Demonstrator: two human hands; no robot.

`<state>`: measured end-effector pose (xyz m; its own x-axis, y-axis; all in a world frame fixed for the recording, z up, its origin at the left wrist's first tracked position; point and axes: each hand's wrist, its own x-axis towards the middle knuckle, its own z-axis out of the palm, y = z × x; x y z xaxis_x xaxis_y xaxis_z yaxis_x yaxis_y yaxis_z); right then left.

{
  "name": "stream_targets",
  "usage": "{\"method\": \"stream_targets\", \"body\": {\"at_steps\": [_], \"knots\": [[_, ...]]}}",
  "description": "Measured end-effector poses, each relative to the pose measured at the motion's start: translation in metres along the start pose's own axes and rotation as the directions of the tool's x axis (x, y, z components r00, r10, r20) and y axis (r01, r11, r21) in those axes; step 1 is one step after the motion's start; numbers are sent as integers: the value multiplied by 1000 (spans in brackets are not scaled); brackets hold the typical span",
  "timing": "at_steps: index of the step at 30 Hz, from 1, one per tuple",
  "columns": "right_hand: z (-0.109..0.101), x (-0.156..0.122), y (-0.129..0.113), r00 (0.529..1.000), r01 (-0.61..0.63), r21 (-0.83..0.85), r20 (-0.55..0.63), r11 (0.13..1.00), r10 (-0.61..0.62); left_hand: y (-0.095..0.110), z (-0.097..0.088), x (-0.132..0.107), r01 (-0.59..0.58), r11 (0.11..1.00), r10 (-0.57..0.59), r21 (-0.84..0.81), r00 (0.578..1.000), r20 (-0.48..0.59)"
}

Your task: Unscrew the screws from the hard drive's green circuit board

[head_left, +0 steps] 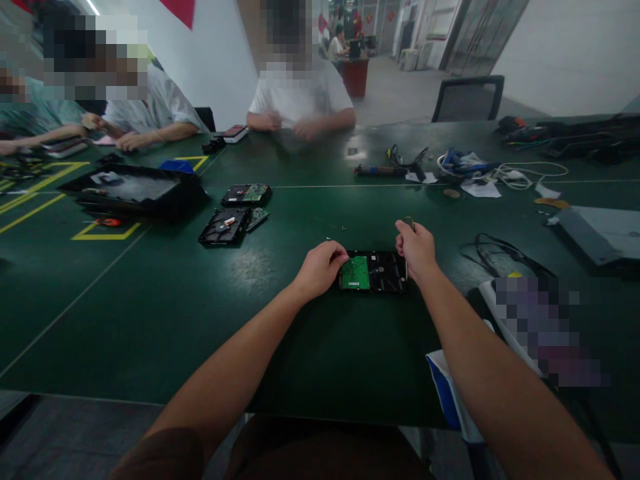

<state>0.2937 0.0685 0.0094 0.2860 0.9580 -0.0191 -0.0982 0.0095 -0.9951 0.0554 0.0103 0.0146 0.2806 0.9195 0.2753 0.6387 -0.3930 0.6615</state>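
Note:
A black hard drive (385, 273) with a green circuit board (355, 273) lies flat on the green table in front of me. My left hand (320, 268) is closed, its thumb and fingertips pinched at the drive's upper left corner. Over the drive's right end, my right hand (418, 249) is curled into a fist. Something thin shows above its fingers, too small to name. Tiny bits, perhaps screws (343, 229), rest on the table just beyond the drive.
Left of my hands are more drives (226, 225) and a black tray (135, 187). To the right lie cables (507, 250), a grey metal box (600, 233) and a blurred-out flat object (545, 327). Tangled wires (465, 163) sit farther back. Several people sit across the table (150, 320).

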Motion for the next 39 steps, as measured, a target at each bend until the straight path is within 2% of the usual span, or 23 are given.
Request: {"method": "stream_targets", "body": {"at_steps": [3,5,8,11,20,25,35,39], "knots": [[0,0,0,1000,1,6,4,1000,-1,0,0,1,-14,998,13,62,1000,17],[-1,0,1,1000,6,2,6,1000,-6,1,-1,2,-40,984,35,174,999,29],[-2,1,4,1000,15,-10,15,1000,-14,3,-3,2,-112,934,100,340,994,52],[-3,2,6,1000,19,-12,19,1000,-19,6,-4,1,-182,900,158,395,983,92],[-2,2,5,1000,21,-20,6,1000,-21,3,-3,-2,-194,939,183,282,981,66],[-1,2,5,1000,31,-28,-1,999,-31,3,-5,-3,-240,944,231,228,971,66],[-3,2,7,999,32,-7,30,999,-32,3,-7,-4,-308,913,288,268,951,114],[-4,1,6,999,28,-1,27,1000,-28,3,-8,-4,-273,922,266,275,962,63]]}}
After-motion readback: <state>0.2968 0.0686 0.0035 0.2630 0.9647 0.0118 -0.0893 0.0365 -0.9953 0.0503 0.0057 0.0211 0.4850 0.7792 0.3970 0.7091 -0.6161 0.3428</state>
